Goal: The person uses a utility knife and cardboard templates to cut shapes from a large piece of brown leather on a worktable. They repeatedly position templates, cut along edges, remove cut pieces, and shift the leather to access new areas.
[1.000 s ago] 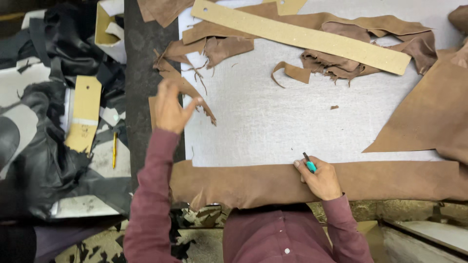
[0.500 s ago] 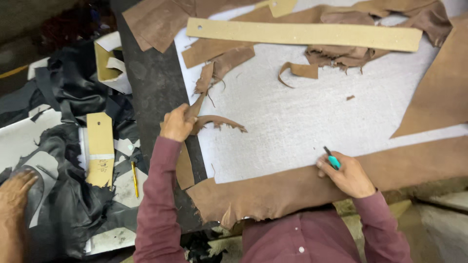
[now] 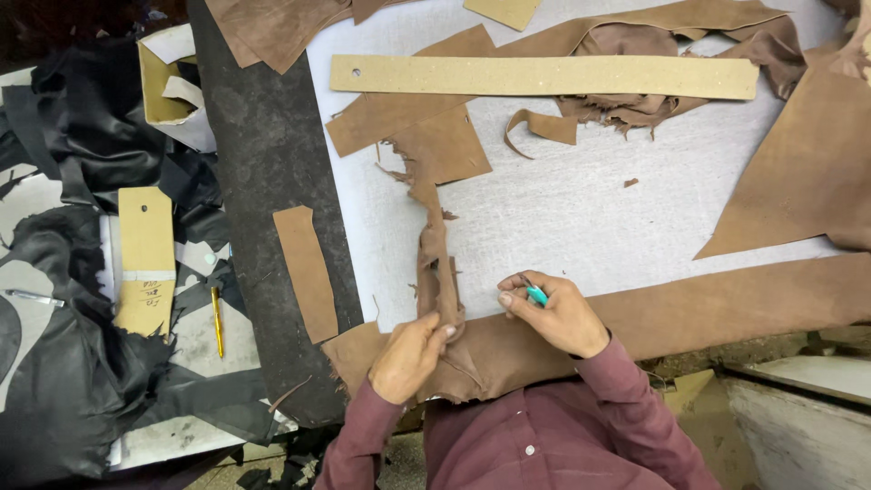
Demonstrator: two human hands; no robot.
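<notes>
Pinching a narrow strip of brown leather [image 3: 435,263], your left hand [image 3: 408,358] closes its thumb and fingers on the strip's lower end at the near edge of the grey cutting board [image 3: 581,209]. The strip runs up from your grip, ragged and twisted, to a squarish brown leather scrap [image 3: 445,150] lying on the board. Your right hand [image 3: 558,313] sits just beside it, curled around a small teal-handled knife [image 3: 535,292], with the tip resting near the top edge of the long brown leather piece [image 3: 726,304] that lies along the board's front. Farther up the board lies a long cardboard ruler template [image 3: 544,76], with tangled brown offcuts [image 3: 635,104] beneath it and a large triangular leather sheet [image 3: 807,172] to the right. Left of the board, on the dark mat [image 3: 263,181], rests a small brown leather rectangle [image 3: 307,272]; beyond it are black leather heaps [image 3: 63,390], a cardboard pattern [image 3: 145,259] and a yellow pencil [image 3: 217,319].
</notes>
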